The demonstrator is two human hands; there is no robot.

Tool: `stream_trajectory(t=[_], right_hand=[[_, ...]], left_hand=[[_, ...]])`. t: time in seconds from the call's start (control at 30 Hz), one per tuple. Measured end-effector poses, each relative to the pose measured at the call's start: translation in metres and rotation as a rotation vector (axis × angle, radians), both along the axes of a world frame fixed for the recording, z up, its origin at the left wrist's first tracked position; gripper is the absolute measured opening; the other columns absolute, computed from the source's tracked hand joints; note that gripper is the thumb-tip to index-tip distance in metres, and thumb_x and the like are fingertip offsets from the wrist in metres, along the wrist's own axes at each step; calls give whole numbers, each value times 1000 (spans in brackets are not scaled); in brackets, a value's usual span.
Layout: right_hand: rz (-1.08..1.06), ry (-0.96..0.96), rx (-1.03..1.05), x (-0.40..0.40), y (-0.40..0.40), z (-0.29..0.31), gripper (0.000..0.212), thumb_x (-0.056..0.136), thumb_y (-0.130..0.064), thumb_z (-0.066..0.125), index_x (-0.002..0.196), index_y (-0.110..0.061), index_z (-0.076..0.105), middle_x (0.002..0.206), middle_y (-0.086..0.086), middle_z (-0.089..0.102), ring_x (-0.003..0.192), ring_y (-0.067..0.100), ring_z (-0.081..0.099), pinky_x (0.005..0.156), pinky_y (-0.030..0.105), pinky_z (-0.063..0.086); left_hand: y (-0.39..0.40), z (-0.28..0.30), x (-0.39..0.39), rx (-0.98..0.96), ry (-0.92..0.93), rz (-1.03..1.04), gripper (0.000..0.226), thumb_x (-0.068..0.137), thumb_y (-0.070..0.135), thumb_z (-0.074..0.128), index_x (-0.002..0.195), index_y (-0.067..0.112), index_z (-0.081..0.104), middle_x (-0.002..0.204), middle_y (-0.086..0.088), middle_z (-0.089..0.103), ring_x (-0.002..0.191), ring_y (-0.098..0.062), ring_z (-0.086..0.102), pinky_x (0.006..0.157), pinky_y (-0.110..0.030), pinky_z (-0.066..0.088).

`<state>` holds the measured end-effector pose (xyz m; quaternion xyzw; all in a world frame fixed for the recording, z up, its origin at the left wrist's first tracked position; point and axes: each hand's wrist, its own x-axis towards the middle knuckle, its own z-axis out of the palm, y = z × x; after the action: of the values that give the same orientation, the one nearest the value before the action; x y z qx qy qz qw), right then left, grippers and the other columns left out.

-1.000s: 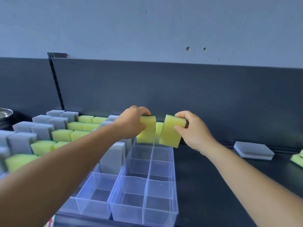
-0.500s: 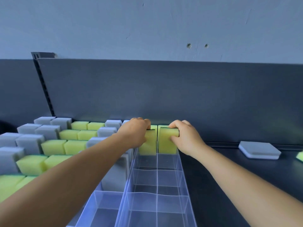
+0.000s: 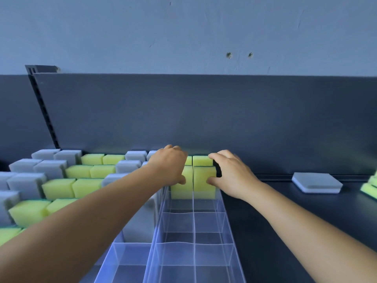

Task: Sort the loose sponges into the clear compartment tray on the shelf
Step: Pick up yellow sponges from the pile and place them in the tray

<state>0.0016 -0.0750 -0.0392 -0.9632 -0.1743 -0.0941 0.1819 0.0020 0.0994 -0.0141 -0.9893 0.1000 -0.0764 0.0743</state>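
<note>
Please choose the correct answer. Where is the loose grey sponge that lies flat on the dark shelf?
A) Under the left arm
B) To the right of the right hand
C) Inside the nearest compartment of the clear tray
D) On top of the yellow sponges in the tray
B: the grey sponge lies flat on the shelf, apart from the clear tray and to the right of the right hand.

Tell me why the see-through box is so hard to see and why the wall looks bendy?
Head view: the clear plastic compartment tray shows only as pale edges and faint reflections, dark shelf showing through; the wide-angle lens bows the grey back panel; the nearest yellow and grey sponges at far left look soft and smeared; light is even, without harsh shadows.
</note>
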Motion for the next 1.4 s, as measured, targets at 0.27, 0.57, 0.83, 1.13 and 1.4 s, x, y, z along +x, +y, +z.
stream_trajectory(t=[0.27,0.57,0.83,1.13,1.4], right_hand=[[-58,-28,-128,-30,-57,13,80,89,-45,56,151,-19,13,159,-5,14,147,16,7,116,30,12],[-190,-1,-160,-41,-170,11,82,89,-48,55,151,-20,11,159,-7,12,148,16,3,118,32,12],[-295,6,-188,-42,-281,10,76,91,-46,52,150,-17,15,158,-3,16,147,18,8,118,34,15],[-468,26,-128,-35,-399,10,73,88,-41,56,149,-20,20,156,-3,21,144,19,18,113,31,18],[-521,38,-164,-6,-457,-1,73,91,-35,53,150,-23,11,159,0,10,146,21,7,116,36,13]], left_hand=[[-58,9,-12,-66,-48,-190,61,83,45,62,133,15,44,134,-3,52,123,-24,48,102,-35,40],[-172,8,-14,-123,-10,-301,60,88,48,54,136,14,40,140,-3,47,129,-22,43,108,-35,35],[-292,-1,-4,-185,37,-385,56,92,45,48,138,15,39,141,-2,46,130,-21,42,107,-34,35],[-412,-17,16,-235,84,-494,65,94,44,48,148,18,23,151,0,34,137,-21,35,110,-34,29],[-467,-35,51,-218,123,-419,62,91,43,51,144,19,30,145,-2,40,131,-24,41,106,-35,33]])
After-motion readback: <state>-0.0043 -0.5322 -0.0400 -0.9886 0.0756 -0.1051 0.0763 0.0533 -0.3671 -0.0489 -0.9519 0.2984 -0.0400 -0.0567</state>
